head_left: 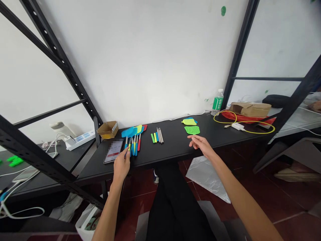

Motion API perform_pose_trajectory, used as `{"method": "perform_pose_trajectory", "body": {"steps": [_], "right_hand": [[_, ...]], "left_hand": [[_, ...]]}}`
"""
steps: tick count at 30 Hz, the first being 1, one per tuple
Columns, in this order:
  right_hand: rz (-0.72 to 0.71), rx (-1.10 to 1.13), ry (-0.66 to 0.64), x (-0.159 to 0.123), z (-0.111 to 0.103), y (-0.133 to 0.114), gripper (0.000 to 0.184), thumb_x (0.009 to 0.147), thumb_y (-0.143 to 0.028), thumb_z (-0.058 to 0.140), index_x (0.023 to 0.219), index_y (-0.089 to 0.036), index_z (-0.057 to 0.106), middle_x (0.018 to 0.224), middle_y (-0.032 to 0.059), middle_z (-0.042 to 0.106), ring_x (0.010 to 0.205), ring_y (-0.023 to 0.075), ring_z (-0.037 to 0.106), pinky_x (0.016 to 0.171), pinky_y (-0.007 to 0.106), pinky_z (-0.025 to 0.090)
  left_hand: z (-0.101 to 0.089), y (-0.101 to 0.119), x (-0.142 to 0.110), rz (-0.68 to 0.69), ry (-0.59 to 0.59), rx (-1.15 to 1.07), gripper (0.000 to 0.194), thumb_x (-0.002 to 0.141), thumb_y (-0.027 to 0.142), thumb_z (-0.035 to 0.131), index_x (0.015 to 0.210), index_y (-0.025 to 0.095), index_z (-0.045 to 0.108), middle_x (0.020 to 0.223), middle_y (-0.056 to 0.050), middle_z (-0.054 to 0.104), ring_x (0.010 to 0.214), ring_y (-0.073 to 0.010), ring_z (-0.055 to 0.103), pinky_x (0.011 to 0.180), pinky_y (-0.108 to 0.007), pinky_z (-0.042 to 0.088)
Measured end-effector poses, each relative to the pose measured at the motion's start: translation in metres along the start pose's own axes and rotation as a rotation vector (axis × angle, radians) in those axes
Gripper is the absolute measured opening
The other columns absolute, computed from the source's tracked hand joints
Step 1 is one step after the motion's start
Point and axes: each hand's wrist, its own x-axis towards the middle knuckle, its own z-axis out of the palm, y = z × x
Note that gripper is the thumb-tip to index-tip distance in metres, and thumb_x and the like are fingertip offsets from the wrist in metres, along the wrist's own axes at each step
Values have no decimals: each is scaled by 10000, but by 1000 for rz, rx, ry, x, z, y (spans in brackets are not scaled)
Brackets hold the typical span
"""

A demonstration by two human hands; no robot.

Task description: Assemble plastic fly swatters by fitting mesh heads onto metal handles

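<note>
Resting left hand [121, 167] on swatter handles [132, 149], right hand [200, 145] near green heads [192, 130]

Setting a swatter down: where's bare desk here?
Bare black desk lies between the coloured rods and the green mesh heads, and between those heads and the yellow cable. It is crowded at the swatters beside the phone.

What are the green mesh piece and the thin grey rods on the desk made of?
The green mesh piece looks like thin matte plastic, with a moulded grid. The grey rods look like metal, from their pale sheen, though too small to be sure.
</note>
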Motion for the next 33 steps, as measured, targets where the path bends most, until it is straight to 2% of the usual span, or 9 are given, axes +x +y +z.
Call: {"method": "perform_pose_trajectory", "body": {"steps": [5, 10, 17, 22, 33], "right_hand": [[1, -7, -7, 0, 0, 0, 470, 881, -572, 616, 1120, -180, 720, 750, 56, 702, 552, 125, 469, 535, 284, 342], [-3, -16, -11, 0, 1, -1, 469, 882, -571, 617, 1118, -179, 721, 752, 58, 705, 554, 127, 471, 533, 284, 343], [2, -4, -7, 1, 1, 0, 458, 877, -563, 627, 1103, -177, 723, 739, 55, 698, 554, 124, 464, 530, 282, 334], [3, -4, -11, 2, 1, 1, 444, 884, -554, 625, 1104, -181, 723, 736, 48, 696, 554, 124, 459, 533, 281, 327], [9, -3, -5, 1, 1, 1, 448, 884, -552, 633, 1100, -172, 728, 732, 50, 692, 564, 121, 459, 542, 277, 332]], "left_hand": [[11, 5, -6, 115, -24, 116, 509, 1013, 363, 324, 1400, 159, 584, 1308, -153, 670, 1210, -348, 606, 979, -443, 469], [13, 7, -7, 182, -3, 162, 523, 1022, 403, 338, 1424, 146, 552, 1439, -183, 566, 1341, -352, 517, 1084, -492, 412], [12, 13, -11, 121, -11, 228, 576, 1007, 474, 372, 1470, 151, 489, 1520, -182, 478, 1341, -378, 507, 1047, -482, 444], [12, 14, -11, 115, -25, 251, 612, 1002, 494, 374, 1481, 126, 468, 1503, -189, 495, 1312, -389, 526, 1019, -479, 458], [12, 20, -14, 121, -10, 329, 486, 1007, 305, 358, 1454, 194, 512, 1508, -88, 518, 1298, -311, 553, 977, -405, 489]]}}
